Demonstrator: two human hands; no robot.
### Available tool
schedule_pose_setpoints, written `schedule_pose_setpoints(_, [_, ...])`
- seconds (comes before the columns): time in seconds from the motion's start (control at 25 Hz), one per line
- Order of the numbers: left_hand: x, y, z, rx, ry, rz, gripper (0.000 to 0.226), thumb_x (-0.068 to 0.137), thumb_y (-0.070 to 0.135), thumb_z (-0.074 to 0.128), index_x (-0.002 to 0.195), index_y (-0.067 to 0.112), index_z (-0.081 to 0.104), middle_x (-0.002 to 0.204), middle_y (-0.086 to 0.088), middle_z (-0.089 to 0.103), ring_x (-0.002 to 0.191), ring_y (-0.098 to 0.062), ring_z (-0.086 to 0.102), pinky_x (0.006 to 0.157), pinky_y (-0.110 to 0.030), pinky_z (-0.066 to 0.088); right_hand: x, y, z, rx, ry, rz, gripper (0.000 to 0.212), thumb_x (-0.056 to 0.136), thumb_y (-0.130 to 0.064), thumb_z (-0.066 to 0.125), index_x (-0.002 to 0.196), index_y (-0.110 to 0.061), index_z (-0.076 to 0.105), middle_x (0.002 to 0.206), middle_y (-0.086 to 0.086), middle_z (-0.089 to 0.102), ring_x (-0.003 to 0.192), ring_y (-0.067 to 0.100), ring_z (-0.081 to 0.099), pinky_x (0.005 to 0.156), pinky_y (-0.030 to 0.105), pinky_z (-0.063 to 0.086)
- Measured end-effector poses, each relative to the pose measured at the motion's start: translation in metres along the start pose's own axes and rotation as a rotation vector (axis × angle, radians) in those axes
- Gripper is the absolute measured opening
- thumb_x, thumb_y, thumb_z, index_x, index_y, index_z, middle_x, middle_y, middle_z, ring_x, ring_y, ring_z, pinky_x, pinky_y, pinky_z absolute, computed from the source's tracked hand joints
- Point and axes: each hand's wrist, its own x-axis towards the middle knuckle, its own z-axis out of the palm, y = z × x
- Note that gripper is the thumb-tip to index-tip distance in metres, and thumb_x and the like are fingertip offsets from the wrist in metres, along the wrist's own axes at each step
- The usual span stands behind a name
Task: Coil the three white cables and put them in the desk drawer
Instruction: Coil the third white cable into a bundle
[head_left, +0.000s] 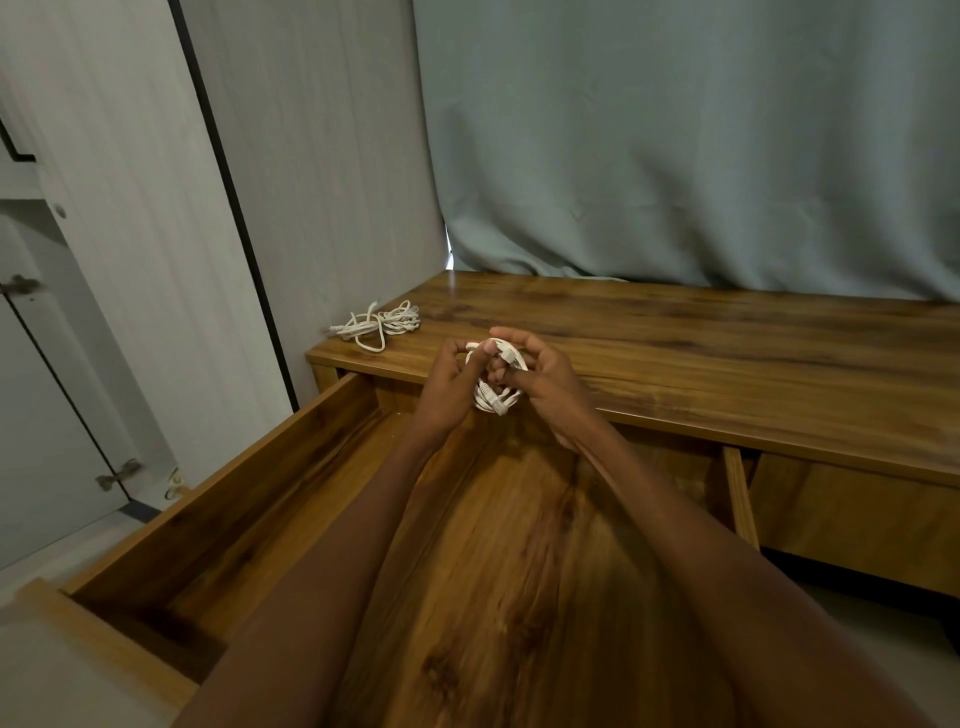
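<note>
both hands pinch one small white coil (494, 379): the left hand (451, 382) at its top-left, the right hand (545, 387) with fingers curled through the loops. it hangs above the back of the open drawer (270, 478). i think a loose plug end may slip and unwind the coil. behind the drawer, more white cable (378, 323) lies tangled on the desk (727, 343).

The drawer (291, 499) stands pulled out from under the worktop (675, 343), at its left end. Above the drawer's back edge, the left hand (447, 387) and right hand (545, 384) hold a coil (493, 400) between them. Behind the drawer and to its left, more cables (379, 325) lie on the worktop's left corner. A curtain (675, 145) hangs behind the worktop.
</note>
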Motion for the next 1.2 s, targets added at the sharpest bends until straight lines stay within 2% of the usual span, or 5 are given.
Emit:
schedule_pose_setpoints(0.28, [0.001,-0.005,-0.002,0.248,-0.108,-0.049,0.051,0.1,0.056,0.043,0.099,0.017,0.076,0.09,0.002,0.077,0.085,-0.007,0.069,0.075,-0.026,0.051,-0.006,0.002,-0.012,-0.882,0.171,-0.477,0.032,0.099,-0.04,0.058,0.118,-0.019,0.073,0.123,-0.014,0.056,0.095,-0.005,0.061,0.077,0.02,0.053])
schedule_pose_setpoints(0.4, [-0.001,-0.003,0.007,0.362,-0.197,-0.045,0.06,0.102,0.055,0.036,0.1,0.009,0.075,0.088,-0.011,0.075,0.073,-0.012,0.064,0.066,-0.027,0.045,-0.008,0.0,-0.014,-1.013,0.218,-0.535,0.034,0.104,-0.041,0.045,0.105,-0.015,0.066,0.095,-0.004,0.063,0.074,0.008,0.058,0.061,0.03,0.047])
schedule_pose_setpoints(0.76, [-0.005,-0.003,0.02,0.545,-0.282,0.27,0.029,0.097,0.037,0.06,0.114,0.015,0.053,0.097,0.012,0.064,0.083,0.008,0.062,0.068,-0.009,0.044,-0.002,-0.02,-0.024,-0.662,0.469,-0.163,0.031,0.103,-0.042,0.051,0.094,-0.019,0.069,0.063,-0.002,0.064,0.056,0.01,0.059,0.055,0.028,0.044])
schedule_pose_setpoints(1.0, [-0.007,-0.003,0.019,0.65,-0.34,0.431,0.032,0.1,0.041,0.053,0.114,0.013,0.06,0.098,-0.002,0.068,0.088,-0.013,0.064,0.077,-0.033,0.053,0.002,-0.019,-0.03,-0.239,0.403,0.242,0.026,0.097,-0.021,0.066,0.091,0.003,0.074,0.05,0.002,0.058,0.033,0.007,0.047,0.035,0.019,0.034])
schedule_pose_setpoints(1.2, [-0.006,-0.006,0.013,0.638,-0.256,0.444,0.023,0.102,0.039,0.051,0.111,0.02,0.061,0.087,0.009,0.067,0.079,0.0,0.063,0.069,-0.019,0.047,-0.001,-0.014,-0.02,-0.172,0.333,0.21,0.024,0.095,-0.032,0.068,0.109,-0.012,0.074,0.094,0.004,0.078,0.08,0.013,0.075,0.069,0.024,0.057])
